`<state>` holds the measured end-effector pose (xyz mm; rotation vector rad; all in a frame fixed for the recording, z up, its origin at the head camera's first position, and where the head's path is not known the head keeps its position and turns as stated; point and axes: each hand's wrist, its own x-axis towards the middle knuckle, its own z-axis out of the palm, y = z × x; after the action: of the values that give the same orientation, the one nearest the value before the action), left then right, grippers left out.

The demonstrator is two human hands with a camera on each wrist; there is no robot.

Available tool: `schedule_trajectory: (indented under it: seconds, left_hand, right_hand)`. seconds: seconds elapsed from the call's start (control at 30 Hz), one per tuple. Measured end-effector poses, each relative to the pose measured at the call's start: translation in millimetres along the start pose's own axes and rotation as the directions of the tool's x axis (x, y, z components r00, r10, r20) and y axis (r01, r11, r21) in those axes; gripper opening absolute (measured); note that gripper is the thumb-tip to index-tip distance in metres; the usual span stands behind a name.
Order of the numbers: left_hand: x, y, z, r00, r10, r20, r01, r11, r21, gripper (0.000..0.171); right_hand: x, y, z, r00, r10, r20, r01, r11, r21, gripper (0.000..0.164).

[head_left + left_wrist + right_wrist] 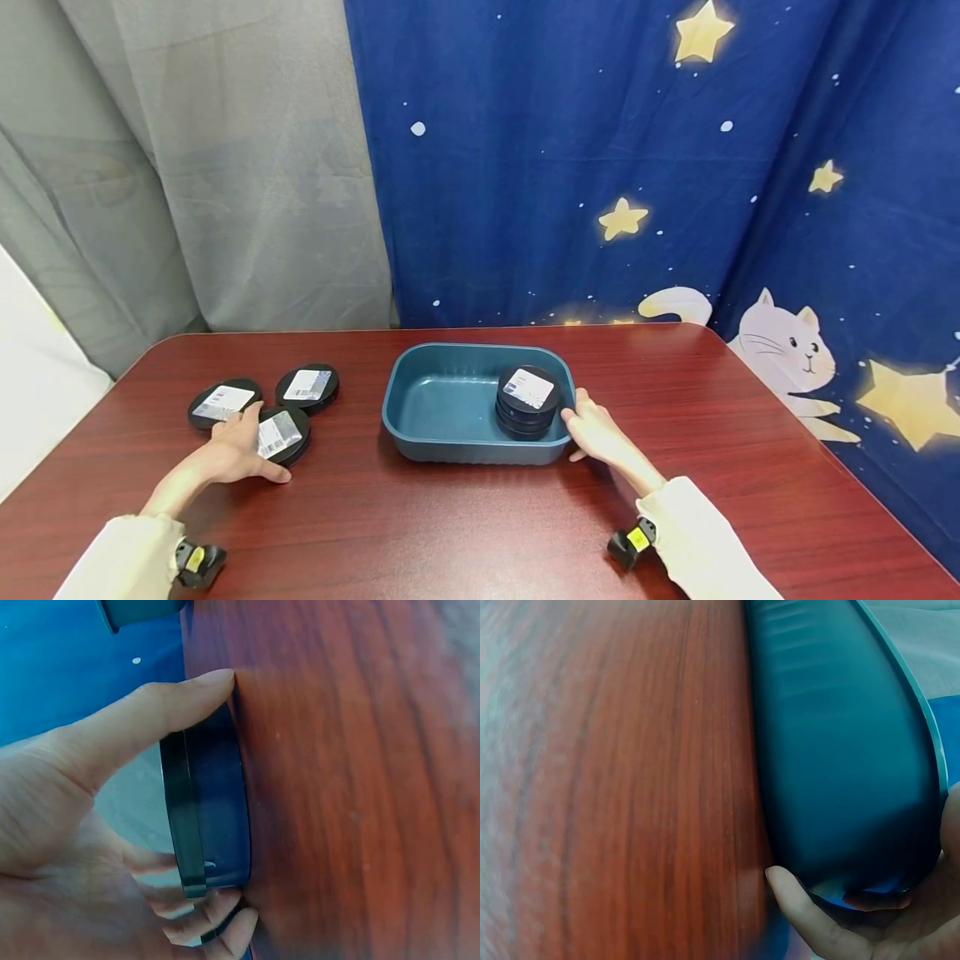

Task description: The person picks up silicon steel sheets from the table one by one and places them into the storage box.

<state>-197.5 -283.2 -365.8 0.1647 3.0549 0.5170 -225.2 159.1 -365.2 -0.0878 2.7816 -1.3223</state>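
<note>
My left hand (234,450) spans the nearest of three flat round black tins (300,423) on the table, thumb at one side and fingers round the other. In the left wrist view the thumb and curled fingers bracket that tin's side wall (217,802), which stands at the table surface. Two more labelled tins, one at the left (201,408) and one behind (322,395), lie close by. My right hand (600,429) grips the right end of a teal rectangular bin (442,450), with fingers at its rim. Inside that end, several black tins (528,408) stand stacked, the top one labelled.
The reddish-brown wooden table (450,533) has its far edge just behind the bin. Beyond it hang a grey curtain (262,167) and a blue curtain (525,167) with stars and a white cat.
</note>
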Motion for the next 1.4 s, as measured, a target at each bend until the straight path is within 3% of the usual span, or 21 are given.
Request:
schedule_trajectory:
  seconds: [0.13,0.33,0.9,1.4]
  left_hand:
    - [0.8,-0.6,1.9,0.998,0.041,-0.044,-0.042,0.999,-0.018,0.098]
    - [-0.4,-2.2,2.8,0.996,0.075,-0.053,-0.076,0.997,-0.025,0.086]
    - [-4.0,6.0,1.0,0.986,0.130,-0.107,-0.140,0.985,-0.097,0.089]
    - [-3.9,36.4,-6.7,0.968,0.078,-0.240,-0.119,0.979,-0.164,0.092]
  right_hand:
    - [0.2,0.3,-0.4,1.000,0.003,0.000,-0.003,1.000,0.003,0.022]
    - [0.9,1.4,0.7,1.000,-0.001,-0.005,0.001,1.000,-0.001,0.023]
    - [1.0,-1.4,0.1,1.000,0.006,0.006,-0.006,1.000,-0.006,0.024]
    - [1.4,0.7,0.8,1.000,0.002,-0.003,-0.002,1.000,-0.012,0.022]
